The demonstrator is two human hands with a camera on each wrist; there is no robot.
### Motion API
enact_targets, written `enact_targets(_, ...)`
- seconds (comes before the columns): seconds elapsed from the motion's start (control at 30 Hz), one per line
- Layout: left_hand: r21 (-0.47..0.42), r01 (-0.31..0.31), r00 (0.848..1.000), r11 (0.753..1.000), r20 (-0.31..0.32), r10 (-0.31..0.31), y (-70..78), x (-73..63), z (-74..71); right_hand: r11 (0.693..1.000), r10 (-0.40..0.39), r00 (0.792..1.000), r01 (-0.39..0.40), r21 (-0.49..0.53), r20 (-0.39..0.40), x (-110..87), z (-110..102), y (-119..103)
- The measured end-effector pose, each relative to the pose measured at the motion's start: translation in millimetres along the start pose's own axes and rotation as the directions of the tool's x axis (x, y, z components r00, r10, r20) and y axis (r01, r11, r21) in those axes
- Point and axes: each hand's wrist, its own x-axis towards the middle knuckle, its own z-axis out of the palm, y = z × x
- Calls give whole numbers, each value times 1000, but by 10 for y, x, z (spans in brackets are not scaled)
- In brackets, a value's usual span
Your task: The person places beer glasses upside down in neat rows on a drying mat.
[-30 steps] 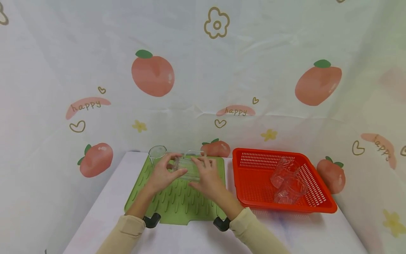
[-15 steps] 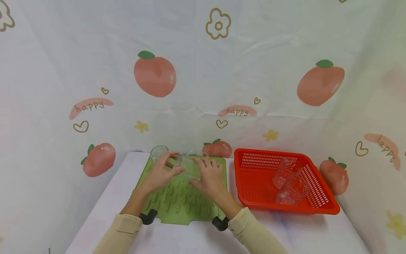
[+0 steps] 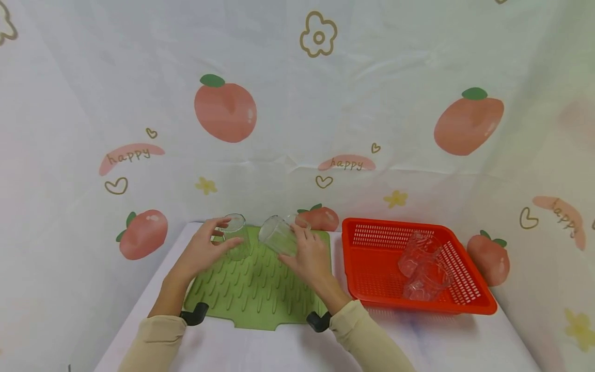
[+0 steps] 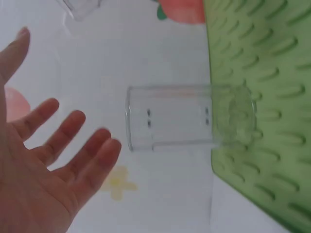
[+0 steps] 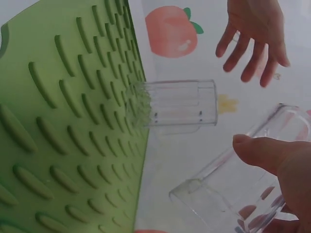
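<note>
My right hand grips a clear glass mug, tilted with one end up and to the left, above the green mat. The mug's handle shows behind it in the head view. In the right wrist view my thumb lies along the mug's side, and fingers show through the wall. My left hand is empty, with fingers spread beside a clear cup standing upright on the mat. The left wrist view shows a gap between those fingertips and the cup.
The green mat has raised ridges and lies on the white table. To its right stands a red basket with two clear cups inside, leaning together. A printed cloth hangs behind.
My left hand has let go of the mug and moved left, to beside the standing cup. The mug, earlier lying nearly level between both hands, has tipped up in my right hand.
</note>
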Motion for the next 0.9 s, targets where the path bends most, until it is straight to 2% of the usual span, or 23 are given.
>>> enact_targets(0.2, 100, 51, 999, 994, -20, -49, -196, -11, -112, 983, 96, 994, -102, 156, 45, 48, 139, 22)
enact_targets(0.4, 141, 135, 991, 981, -14, -135, -454, 4, -145, 932, 210, 973, -228, 281, 93, 72, 313, 88)
enact_targets(0.57, 168, 216, 974, 962, 24, -223, -714, 4, -78, 880, 259, 957, -289, 378, 129, 70, 479, 172)
enact_targets(0.7, 180, 276, 957, 944, 44, -288, -902, 11, 12, 853, 268, 954, -301, 428, 136, 58, 603, 242)
enact_targets(0.8, 190, 296, 949, 936, 48, -310, -1011, 20, 86, 834, 276, 951, -308, 457, 137, 54, 698, 300)
enact_targets(0.9, 200, 299, 949, 933, 43, -313, -1096, 18, 157, 820, 285, 949, -313, 479, 132, 49, 792, 357)
